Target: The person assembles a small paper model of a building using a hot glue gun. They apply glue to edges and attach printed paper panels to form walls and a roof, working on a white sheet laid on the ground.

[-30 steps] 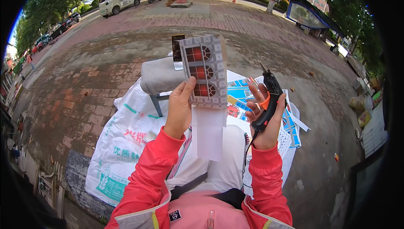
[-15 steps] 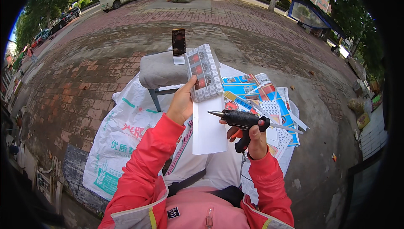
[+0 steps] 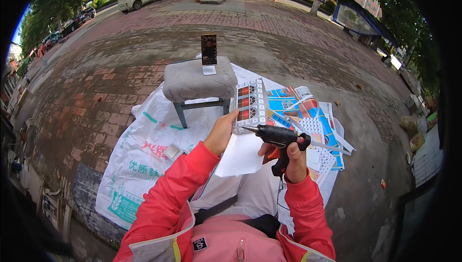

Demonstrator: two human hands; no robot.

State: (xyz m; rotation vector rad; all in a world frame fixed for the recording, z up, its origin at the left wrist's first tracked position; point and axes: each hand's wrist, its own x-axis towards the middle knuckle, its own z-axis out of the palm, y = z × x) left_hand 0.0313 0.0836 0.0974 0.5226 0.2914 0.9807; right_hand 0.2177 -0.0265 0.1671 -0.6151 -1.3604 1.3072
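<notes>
My left hand [image 3: 222, 133] is closed on the left edge of a folded paper building model [image 3: 251, 105], grey with red windows. A blank white flap [image 3: 240, 155] hangs from its lower end toward my lap. In my right hand [image 3: 294, 162] is a black hot glue gun [image 3: 276, 135], its nozzle pointing left, just over the place where the flap meets the printed part. Whether the nozzle touches the paper I cannot tell. A white glue stick [image 3: 329, 147] sticks out of the gun's back end. The fingers near the trigger are partly hidden by the gun.
Beyond my hands a phone [image 3: 209, 50] stands on a grey padded stool [image 3: 197, 81]. Printed paper sheets and cut strips [image 3: 313, 125] lie to the right on a white woven sack [image 3: 139, 166]. A small grey paper piece [image 3: 172, 152] rests on the sack at left.
The paper model has moved down and right, toward me, and tilted, uncovering more of the stool. My left hand went with it. The glue gun has shifted slightly right and down.
</notes>
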